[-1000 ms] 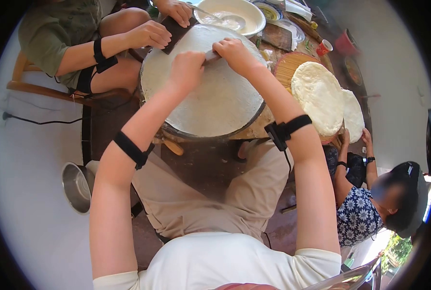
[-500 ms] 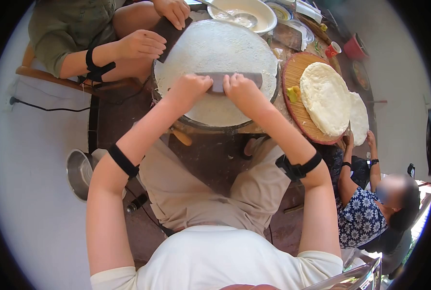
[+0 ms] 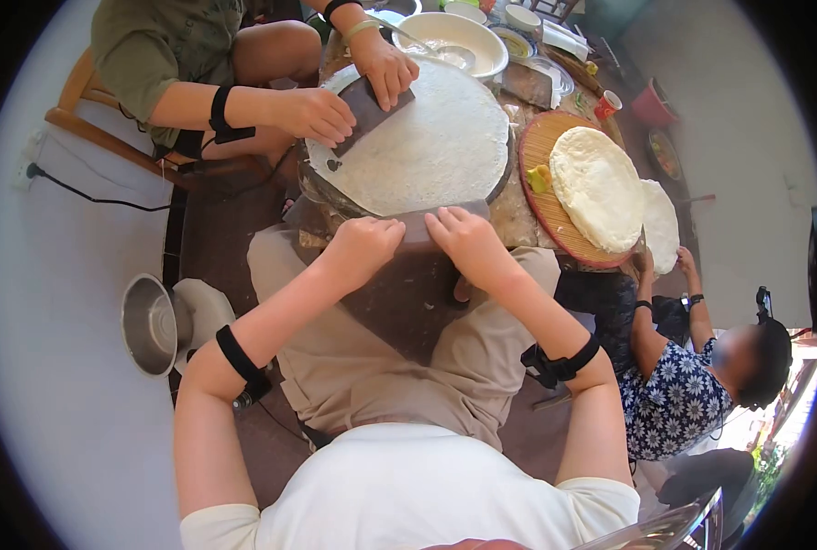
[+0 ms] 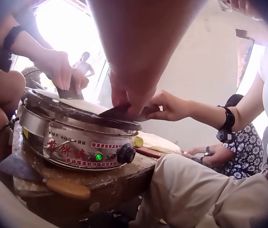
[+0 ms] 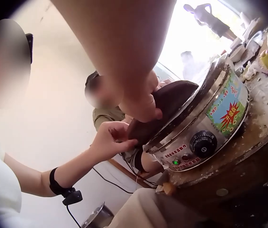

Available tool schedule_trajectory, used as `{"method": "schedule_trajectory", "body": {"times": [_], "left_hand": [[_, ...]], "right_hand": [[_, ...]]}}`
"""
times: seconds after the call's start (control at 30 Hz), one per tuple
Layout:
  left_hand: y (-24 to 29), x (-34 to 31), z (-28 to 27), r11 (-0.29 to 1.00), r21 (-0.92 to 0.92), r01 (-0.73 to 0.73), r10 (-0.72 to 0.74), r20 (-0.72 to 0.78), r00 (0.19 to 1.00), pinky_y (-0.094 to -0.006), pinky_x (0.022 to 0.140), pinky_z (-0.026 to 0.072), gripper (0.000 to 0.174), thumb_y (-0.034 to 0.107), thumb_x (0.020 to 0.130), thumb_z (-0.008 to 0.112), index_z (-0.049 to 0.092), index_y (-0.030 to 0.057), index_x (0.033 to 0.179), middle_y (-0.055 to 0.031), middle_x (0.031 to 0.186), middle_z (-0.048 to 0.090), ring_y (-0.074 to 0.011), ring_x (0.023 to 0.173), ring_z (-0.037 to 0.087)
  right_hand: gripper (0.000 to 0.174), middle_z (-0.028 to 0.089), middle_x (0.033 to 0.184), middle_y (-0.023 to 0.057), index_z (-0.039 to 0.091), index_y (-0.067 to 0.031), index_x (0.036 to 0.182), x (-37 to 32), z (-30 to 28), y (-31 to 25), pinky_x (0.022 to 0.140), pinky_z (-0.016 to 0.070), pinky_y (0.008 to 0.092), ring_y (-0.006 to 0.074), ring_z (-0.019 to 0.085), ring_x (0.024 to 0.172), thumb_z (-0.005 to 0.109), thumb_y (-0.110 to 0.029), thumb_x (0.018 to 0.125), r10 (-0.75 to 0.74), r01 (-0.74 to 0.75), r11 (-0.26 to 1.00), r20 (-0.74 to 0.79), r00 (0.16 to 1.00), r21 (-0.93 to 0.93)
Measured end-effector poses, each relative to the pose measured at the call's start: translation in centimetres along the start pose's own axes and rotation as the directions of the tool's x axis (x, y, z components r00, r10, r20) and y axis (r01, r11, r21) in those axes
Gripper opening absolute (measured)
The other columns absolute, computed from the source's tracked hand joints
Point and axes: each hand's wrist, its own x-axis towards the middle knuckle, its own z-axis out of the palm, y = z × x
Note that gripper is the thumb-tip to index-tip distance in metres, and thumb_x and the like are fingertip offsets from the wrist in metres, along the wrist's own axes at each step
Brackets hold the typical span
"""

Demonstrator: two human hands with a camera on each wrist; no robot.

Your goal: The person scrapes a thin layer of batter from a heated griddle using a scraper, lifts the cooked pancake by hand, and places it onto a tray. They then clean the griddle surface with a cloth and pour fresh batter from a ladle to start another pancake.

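Note:
My left hand (image 3: 364, 246) and right hand (image 3: 471, 243) pinch the two halves of a dark, flat scraper (image 3: 418, 226) at the griddle's near edge. In the right wrist view the scraper (image 5: 174, 100) tilts against the rim of the electric crepe griddle (image 5: 203, 142), whose green light is lit. A thin white sheet of batter (image 3: 436, 137) covers most of the hot plate, with a small dark gap at its left. Across from me, another person's hands (image 3: 386, 73) hold a second dark scraper (image 3: 372, 115) over the sheet's far left part.
A batter bowl (image 3: 491, 69) with a ladle stands behind the griddle. To the right, a round woven tray (image 3: 532, 147) bears a pale flatbread (image 3: 596, 188); a seated person holds another (image 3: 661, 229). A wooden-handled spatula (image 4: 67, 188) lies at the table's front. A steel pot (image 3: 149, 325) sits left.
Both my hands have drawn the scraper from the griddle's far part toward me to its near edge. The other person's scraper has moved from the left rim onto the sheet.

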Motion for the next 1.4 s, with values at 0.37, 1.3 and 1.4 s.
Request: {"method": "schedule_trajectory", "body": {"times": [0.37, 1.3, 1.4], "left_hand": [[4.0, 9.1, 4.0, 0.987, 0.101, 0.122, -0.120, -0.025, 0.992, -0.0335, 0.056, 0.0509, 0.013, 0.001, 0.064, 0.062, 0.052, 0.0028, 0.071, -0.0137, 0.065, 0.059, -0.0278, 0.066, 0.063], [-11.1, 18.0, 1.4, 0.937, 0.131, 0.323, -0.295, -0.191, 0.936, -0.0406, 0.070, 0.0480, 0.008, 0.004, 0.071, 0.059, 0.062, 0.0028, 0.078, -0.0169, 0.077, 0.062, -0.0332, 0.078, 0.061], [-12.6, 16.7, 0.8, 0.967, 0.099, 0.236, -0.223, -0.127, 0.966, -0.0400, 0.071, 0.0471, 0.013, 0.003, 0.071, 0.059, 0.063, 0.0024, 0.083, -0.0170, 0.078, 0.062, -0.0332, 0.080, 0.060]], "right_hand": [[0.015, 0.055, 0.074, 0.0081, 0.052, -0.0075, 0.074, -0.8, 1.7, 9.7, 0.071, 0.0410, 0.0368, 0.0285, 0.052, 0.078, 0.054, 0.001, 0.061, 0.249, -0.204, 0.944, -0.154, 0.956, 0.258], [0.026, 0.060, 0.078, 0.0128, 0.058, -0.0054, 0.078, 13.1, 6.7, 20.9, 0.072, 0.0440, 0.0392, 0.0321, 0.056, 0.084, 0.050, 0.011, 0.060, 0.128, -0.123, 0.979, -0.016, 0.992, 0.161], [0.021, 0.059, 0.079, 0.0128, 0.057, -0.0047, 0.078, 13.1, 6.0, 19.2, 0.072, 0.0443, 0.0401, 0.0321, 0.056, 0.084, 0.052, 0.007, 0.061, 0.106, -0.109, 0.992, 0.057, 0.993, 0.055]]}}
